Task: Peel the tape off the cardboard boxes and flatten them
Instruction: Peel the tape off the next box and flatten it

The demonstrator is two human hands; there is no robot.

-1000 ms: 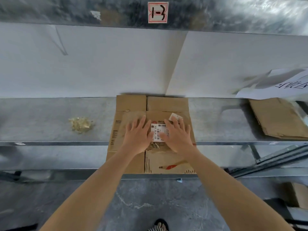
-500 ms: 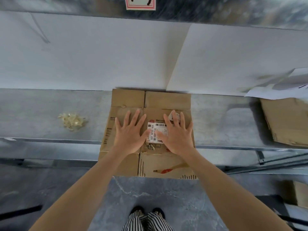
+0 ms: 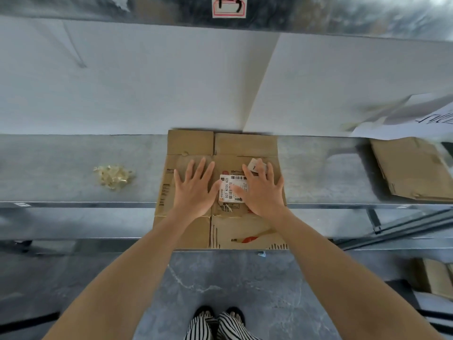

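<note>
Striped trousers (image 3: 215, 325) are cut off at the bottom. The flattened cardboard box (image 3: 191, 143) overhangs the front edge of the metal shelf (image 3: 61, 168), as before. Both hands stay pressed flat on it, and the fingers are spread wider than a second ago. The left hand (image 3: 193, 190) and right hand (image 3: 263, 192) partly hide the shipping label (image 3: 230, 190). A white scrap (image 3: 255, 165), possibly peeled paper, sits at the right fingertips. A tape wad (image 3: 113, 175) lies well to the left. More cardboard (image 3: 411, 168) is cut off at the right.

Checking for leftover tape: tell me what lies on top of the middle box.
The left hand and right hand press flat on the box. A white label lies between them, a pale scrap by the right fingertips. Under the palms is hidden.
</note>
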